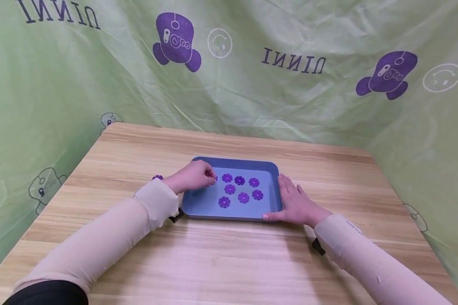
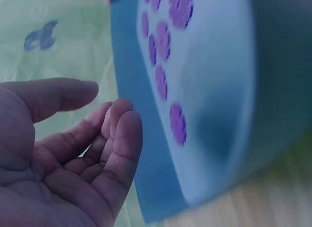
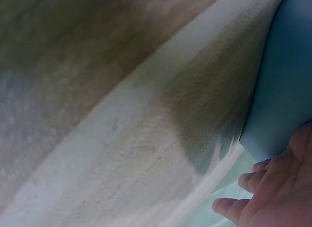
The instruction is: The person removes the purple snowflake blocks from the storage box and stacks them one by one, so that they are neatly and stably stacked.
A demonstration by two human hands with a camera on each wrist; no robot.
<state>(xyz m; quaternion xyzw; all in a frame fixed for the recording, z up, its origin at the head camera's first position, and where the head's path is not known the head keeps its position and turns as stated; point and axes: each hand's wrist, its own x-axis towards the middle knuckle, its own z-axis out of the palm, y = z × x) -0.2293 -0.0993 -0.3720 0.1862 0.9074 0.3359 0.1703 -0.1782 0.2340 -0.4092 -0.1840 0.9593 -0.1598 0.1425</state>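
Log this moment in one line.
left hand: empty, over tray; right hand: touching tray's right end; purple discs: several inside, one visible outside

Wood-grained table (image 1: pixel 229 262), softly glossy — creased cloth backdrop (image 1: pixel 248 93) — smooth tray (image 1: pixel 236 162), plastic-looking discs (image 1: pixel 224 199)

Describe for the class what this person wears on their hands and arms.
The left hand and right hand wear no gloves. The left sleeve and right sleeve are pale beige. A small marking, unreadable here, sits on the right one near the wrist. Black cloth shows near the left elbow. A small black piece juts beneath each wrist.
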